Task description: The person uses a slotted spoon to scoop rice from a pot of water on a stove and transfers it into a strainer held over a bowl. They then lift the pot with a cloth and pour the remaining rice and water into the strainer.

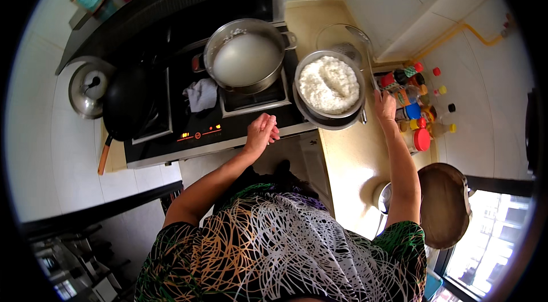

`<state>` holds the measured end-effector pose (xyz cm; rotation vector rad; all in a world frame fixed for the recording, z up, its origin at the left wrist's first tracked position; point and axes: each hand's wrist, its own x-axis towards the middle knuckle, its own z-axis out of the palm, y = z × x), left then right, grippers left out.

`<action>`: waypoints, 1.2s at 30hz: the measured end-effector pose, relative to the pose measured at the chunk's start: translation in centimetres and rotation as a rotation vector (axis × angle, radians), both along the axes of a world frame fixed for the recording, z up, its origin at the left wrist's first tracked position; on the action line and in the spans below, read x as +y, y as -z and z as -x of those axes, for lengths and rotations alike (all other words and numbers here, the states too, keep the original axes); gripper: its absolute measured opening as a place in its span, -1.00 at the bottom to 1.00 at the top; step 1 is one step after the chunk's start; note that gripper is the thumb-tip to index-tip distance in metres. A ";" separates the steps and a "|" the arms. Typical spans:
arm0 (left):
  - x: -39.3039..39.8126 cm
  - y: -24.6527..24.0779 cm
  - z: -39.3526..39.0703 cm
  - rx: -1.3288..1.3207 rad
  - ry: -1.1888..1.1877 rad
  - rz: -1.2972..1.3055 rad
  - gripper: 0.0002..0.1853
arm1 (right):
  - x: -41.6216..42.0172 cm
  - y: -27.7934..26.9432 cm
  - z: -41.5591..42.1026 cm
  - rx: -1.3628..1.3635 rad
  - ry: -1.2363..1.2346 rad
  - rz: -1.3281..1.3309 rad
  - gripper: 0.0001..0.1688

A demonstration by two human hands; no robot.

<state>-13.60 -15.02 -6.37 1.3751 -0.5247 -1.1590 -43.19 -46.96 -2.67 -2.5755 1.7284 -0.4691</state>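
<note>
My left hand (262, 134) hangs in front of the stove's edge with its fingers curled; whether anything is between them cannot be told. My right hand (385, 107) is at the right counter, its fingers on the handle of a metal skimmer (371, 60), whose head seems to rest near a clear glass lid (327, 30). Left of that hand, a metal bowl (361, 88) of white, crumbly food (329, 84) sits in a larger dark pan (323, 123). On the stove stands a steel pot (207, 51) with cloudy whitish liquid (246, 59) and white bits on its inner wall.
A black wok (126, 103) with a wooden handle is at the left, beside a domed metal lid (81, 96). A grey cloth (202, 95) lies on the black stove top (167, 148). Bottles and jars (413, 111) crowd the right wall. A small pot (383, 197) and a round board (445, 205) are nearer me.
</note>
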 end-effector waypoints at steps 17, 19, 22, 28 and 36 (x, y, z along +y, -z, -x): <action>9.3 4.9 -6.8 -0.149 -0.238 -0.230 -0.77 | -1.4 2.5 -2.4 0.225 0.223 -0.371 -0.40; 8.6 4.5 -6.5 -0.145 -0.167 -0.264 -0.77 | -0.9 2.3 -1.2 0.160 0.224 -0.383 -0.43; 7.2 4.2 -5.4 -0.144 -0.100 -0.294 -0.79 | -0.3 2.0 1.1 0.099 0.211 -0.359 -0.48; 6.6 5.2 -4.5 -0.163 0.176 -0.304 -0.76 | 6.4 1.3 2.1 -0.136 0.246 0.083 -0.80; 1.1 5.6 1.3 -0.139 0.846 -0.257 -0.87 | 31.4 0.6 6.3 -0.516 0.603 0.034 -0.67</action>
